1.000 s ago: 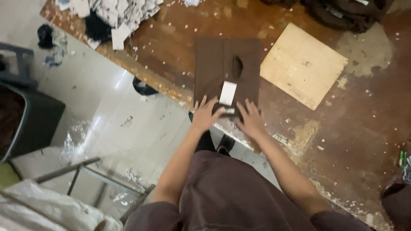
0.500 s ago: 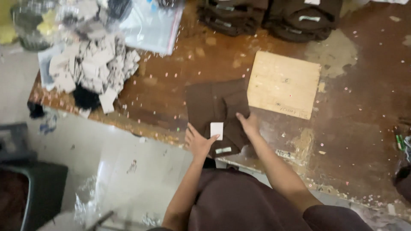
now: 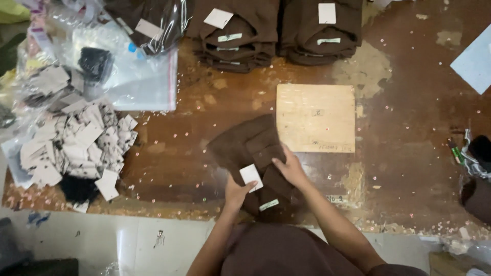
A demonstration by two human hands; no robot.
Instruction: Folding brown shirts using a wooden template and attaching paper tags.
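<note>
The folded brown garment [image 3: 250, 153] lies at the near edge of the worn wooden table [image 3: 409, 128], just beside a plywood board [image 3: 315, 117]. The left hand [image 3: 236, 193] pinches its white hang tag [image 3: 251, 177]; the right hand [image 3: 290, 168] presses flat, fingers spread, on the fabric. The step in hand appears to be tagging and folding; squaring the fold calls for both palms. Stacked brown garments [image 3: 276, 30] and a heap of loose tags [image 3: 76, 143] occupy the far and left areas.
</note>
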